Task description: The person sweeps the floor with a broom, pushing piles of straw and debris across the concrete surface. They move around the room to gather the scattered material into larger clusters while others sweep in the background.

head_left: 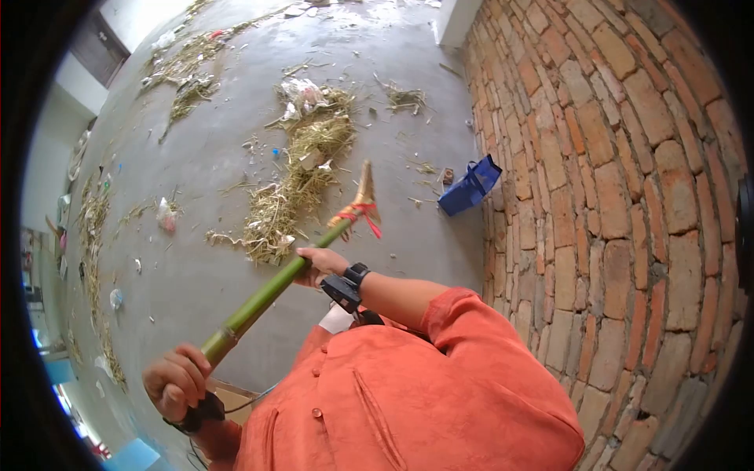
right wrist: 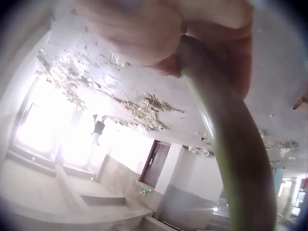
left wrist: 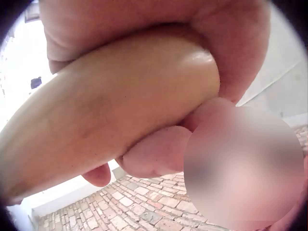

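Note:
Both of my hands grip a broom with a green bamboo handle (head_left: 263,304), which slants across the front of my body. Its narrow, straw-coloured head (head_left: 366,192) is bound with red cord (head_left: 369,218) and points forward over the floor. Low on the left, my left hand (head_left: 177,382) curls round the near end of the handle. The left wrist view has this thick, pale end (left wrist: 110,96) close up, with fingers wrapped about it. My right hand (head_left: 320,265) holds the handle farther up, nearer the head; in the right wrist view the green shaft (right wrist: 236,139) runs down from the fingers.
Piles of straw and litter (head_left: 302,177) lie on the grey floor (head_left: 393,267) ahead. More straw (head_left: 96,259) runs along the left. A blue bag (head_left: 471,186) stands by the brick wall (head_left: 605,196) on the right. A brown door (right wrist: 155,162) is farther off.

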### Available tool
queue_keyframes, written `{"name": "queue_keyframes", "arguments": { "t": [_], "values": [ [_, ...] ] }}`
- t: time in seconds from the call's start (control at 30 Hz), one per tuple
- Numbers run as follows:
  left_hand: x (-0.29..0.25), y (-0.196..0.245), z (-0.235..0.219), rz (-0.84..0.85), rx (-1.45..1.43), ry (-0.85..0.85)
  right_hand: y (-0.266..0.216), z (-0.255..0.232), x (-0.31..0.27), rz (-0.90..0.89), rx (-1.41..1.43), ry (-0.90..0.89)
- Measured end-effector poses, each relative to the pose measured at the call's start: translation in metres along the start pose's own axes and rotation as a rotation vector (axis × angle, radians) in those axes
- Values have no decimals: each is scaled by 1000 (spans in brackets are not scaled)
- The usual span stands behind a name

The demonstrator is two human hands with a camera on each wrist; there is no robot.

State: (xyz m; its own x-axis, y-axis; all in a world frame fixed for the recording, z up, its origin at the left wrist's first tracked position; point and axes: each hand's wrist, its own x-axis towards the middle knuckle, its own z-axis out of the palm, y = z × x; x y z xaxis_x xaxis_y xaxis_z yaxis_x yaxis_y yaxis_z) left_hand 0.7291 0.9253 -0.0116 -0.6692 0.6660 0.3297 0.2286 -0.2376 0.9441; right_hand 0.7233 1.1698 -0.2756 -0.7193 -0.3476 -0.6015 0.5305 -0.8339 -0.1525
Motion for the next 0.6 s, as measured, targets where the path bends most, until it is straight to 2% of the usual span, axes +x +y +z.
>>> {"name": "queue_keyframes", "arguments": {
  "t": [0.03, 0.13, 0.2, 0.27, 0.3, 0.33, 0.43, 0.5, 0.53, 0.6],
  "values": [
    [8, -5, -2, -6, -11, -15, 4, -7, -7, 35, 36, 46],
    [34, -29, -1, -35, -110, 6, 21, -49, -23, -16, 172, 190],
    [47, -50, 6, -273, -176, 88, 33, -84, -40, -36, 326, 299],
    [65, -76, 21, -407, -276, -22, 45, -119, -64, -98, 469, 360],
    [74, -90, 29, -426, -260, -146, 51, -133, -79, -155, 543, 393],
    [81, -98, 36, -608, -241, -253, 58, -149, -94, -165, 615, 406],
    [96, -137, 73, -723, -276, -602, 81, -206, -134, -135, 983, 361],
    [99, -155, 108, -784, -281, -802, 97, -216, -166, -272, 859, 536],
    [96, -163, 126, -792, -268, -899, 104, -219, -178, -307, 805, 708],
    [78, -187, 157, -833, -361, -934, 125, -247, -189, -330, 789, 754]
  ]
}}
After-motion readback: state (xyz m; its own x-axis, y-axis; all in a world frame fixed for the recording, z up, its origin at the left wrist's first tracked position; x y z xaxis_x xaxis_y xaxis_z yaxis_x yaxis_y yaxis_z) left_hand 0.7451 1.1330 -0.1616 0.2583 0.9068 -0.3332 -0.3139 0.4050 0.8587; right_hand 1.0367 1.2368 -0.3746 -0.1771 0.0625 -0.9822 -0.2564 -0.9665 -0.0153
